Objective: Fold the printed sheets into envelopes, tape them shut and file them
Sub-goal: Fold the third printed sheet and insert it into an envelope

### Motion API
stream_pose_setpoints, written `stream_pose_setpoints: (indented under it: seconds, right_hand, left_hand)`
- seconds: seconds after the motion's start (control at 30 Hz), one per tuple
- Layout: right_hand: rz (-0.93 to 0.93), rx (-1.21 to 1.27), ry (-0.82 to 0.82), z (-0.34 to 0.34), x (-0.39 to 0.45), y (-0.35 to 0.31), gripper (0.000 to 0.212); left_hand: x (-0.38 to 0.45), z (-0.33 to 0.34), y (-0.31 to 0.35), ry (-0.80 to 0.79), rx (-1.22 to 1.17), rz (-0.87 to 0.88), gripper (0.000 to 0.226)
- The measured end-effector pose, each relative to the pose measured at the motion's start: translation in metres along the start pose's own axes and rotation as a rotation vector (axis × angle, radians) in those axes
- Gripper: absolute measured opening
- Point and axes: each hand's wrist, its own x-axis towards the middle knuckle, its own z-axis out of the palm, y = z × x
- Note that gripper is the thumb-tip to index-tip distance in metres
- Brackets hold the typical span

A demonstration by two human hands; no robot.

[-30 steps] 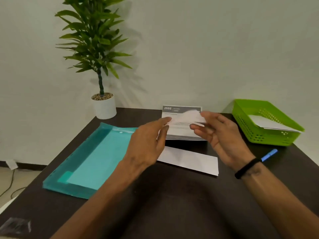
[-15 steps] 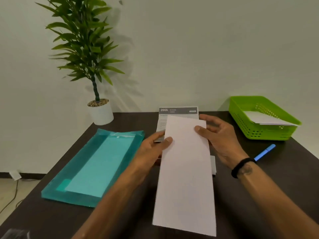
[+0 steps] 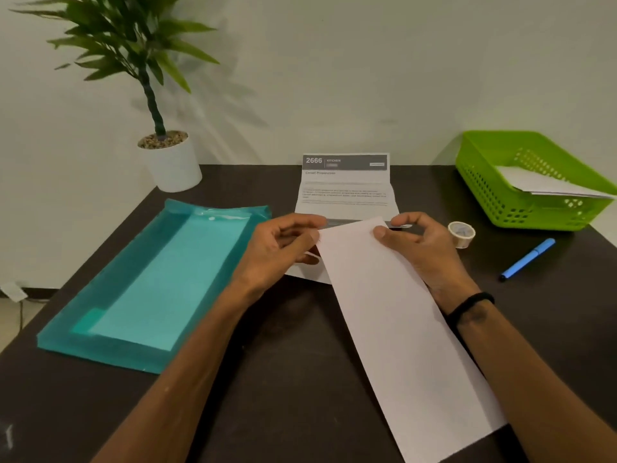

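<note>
A long white envelope [image 3: 394, 329] lies slantwise across the middle of the frame, its long axis running from the hands at centre down to the lower right edge, where its near end hangs closest to the camera. Both hands hold its far short end. The left hand [image 3: 280, 248] pinches the upper left corner between curled fingers and thumb; the right hand [image 3: 420, 245] grips the upper right corner, its thumb lying on the top face. Whether the envelope's opening sits at that held end cannot be told from here.

Just beyond the hands, toward the top centre, the printed sheet [image 3: 345, 187] lies on the dark table [image 3: 293, 389], creased, with a dark header band reading 2666 at its far edge. Its near edge passes under the fingers, so sheet and envelope mouth meet right where both hands are. I judge the coming move to be feeding the sheet into the envelope, and that turns on this: the sheet lies straight ahead of the held end, about equally near to either hand.

A roll of clear tape [image 3: 461, 233] stands just right of the right hand, and a blue pen [image 3: 527, 259] lies farther right. The green basket [image 3: 500, 195] in the upper right holds white paper, nearer the right hand for filing. A teal plastic folder [image 3: 150, 289] fills the left, and a potted plant [image 3: 170, 162] stands at upper left
</note>
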Motion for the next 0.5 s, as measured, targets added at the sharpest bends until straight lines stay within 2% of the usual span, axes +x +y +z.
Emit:
stream_pose_setpoints:
  seconds: [0.1,0.23,0.5]
  right_hand:
    - [-0.013,0.006,0.029,-0.0012,-0.0019,0.0009,0.039]
    - [0.004,0.027,0.003,-0.0031,-0.0037,0.0013,0.033]
    - [0.017,0.028,0.002,-0.0027,-0.0039,0.0023,0.034]
  left_hand:
    - [-0.0058,-0.0046,0.0024,-0.07,0.021,-0.017,0.029]
    - [-0.0066,-0.0069,0.0032,-0.093,-0.014,-0.021,0.034]
    - [-0.0072,-0.0086,0.0013,-0.151,-0.103,-0.049,0.041]
